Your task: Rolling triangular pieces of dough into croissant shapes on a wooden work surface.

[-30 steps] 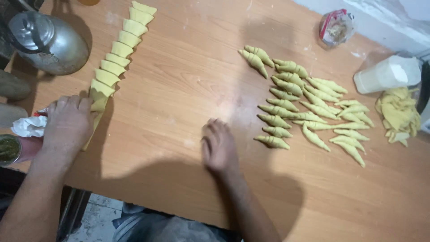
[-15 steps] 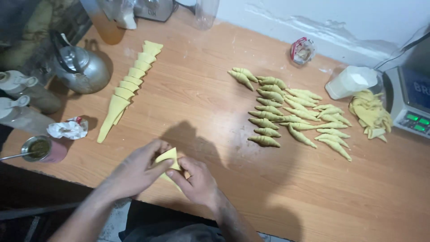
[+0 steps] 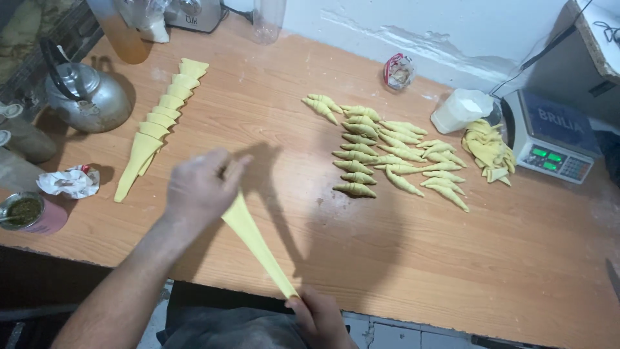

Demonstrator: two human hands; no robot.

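Head view: left hand [image 3: 197, 190] pinches the wide end of a dough strip [image 3: 255, 242], right hand [image 3: 316, 317] pinches its tip, off the surface [image 3: 387, 258] edge. Stretched this thin, the strip could tear midway. Bare surface lies between the strip and the rolled pieces [image 3: 387, 152]; the cut stack [image 3: 158, 123] sits left of it.
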